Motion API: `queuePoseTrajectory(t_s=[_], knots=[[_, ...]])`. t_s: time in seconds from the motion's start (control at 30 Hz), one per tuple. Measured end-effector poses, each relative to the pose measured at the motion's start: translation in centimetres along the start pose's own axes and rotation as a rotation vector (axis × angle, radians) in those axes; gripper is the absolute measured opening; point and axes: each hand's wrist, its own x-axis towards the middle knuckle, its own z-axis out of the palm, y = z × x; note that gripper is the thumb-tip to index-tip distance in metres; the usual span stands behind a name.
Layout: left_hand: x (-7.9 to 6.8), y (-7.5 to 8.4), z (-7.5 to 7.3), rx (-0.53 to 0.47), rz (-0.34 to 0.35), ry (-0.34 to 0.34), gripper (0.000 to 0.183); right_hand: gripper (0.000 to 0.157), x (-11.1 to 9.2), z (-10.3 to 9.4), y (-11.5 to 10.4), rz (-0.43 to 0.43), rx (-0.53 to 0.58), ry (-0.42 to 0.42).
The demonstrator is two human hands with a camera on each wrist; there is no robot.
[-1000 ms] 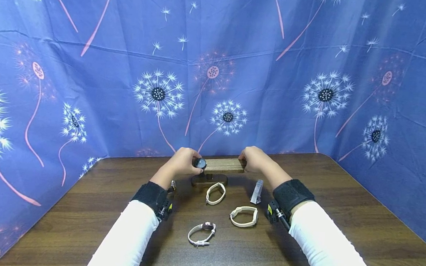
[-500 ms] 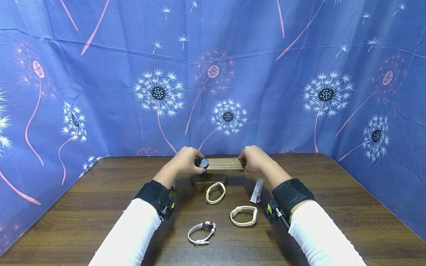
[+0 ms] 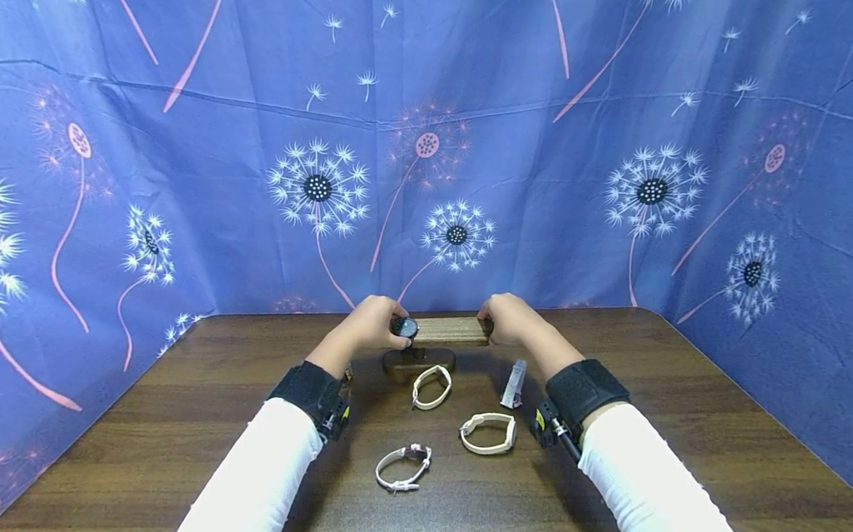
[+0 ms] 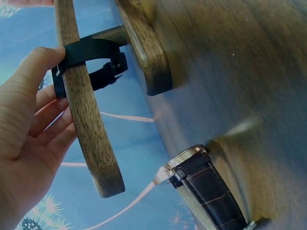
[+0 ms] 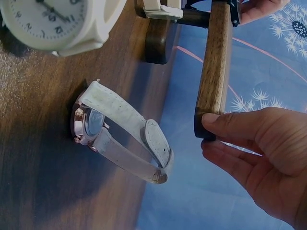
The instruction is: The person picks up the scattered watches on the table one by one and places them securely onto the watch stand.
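Head view: grained wooden stand [image 3: 451,330], far on the brown surface [image 3: 527,516]
Left hand [image 3: 369,321]: pinching a black-strapped watch [image 3: 408,328] looped round the stand's bar [image 4: 88,120]
Right hand [image 3: 508,317]: pinching the bar's right end

White sleeves [image 3: 248,473], black wrist straps [image 3: 586,392]

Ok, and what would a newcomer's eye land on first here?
Probably the blue dandelion-print cloth filling the background behind the table. Next, near the table's far edge, the left hand grips a black-strapped watch looped around a wooden bar, while the right hand pinches that bar's right end. Pale-strapped watches also stand out on the dark tabletop between the forearms.
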Motion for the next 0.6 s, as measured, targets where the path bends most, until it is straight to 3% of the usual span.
queuePoseTrajectory(t_s=[0.33,0.6], knots=[[-0.2,-0.1,0.0,0.003,0.002,0.006,0.052,0.041,-0.2,0.2,0.3,-0.045,-0.006,0.054],[-0.8,-0.6,-0.7,-0.001,0.033,0.035,0.050,0.042,-1.1,-0.4,0.6,-0.023,0.085,0.067]])
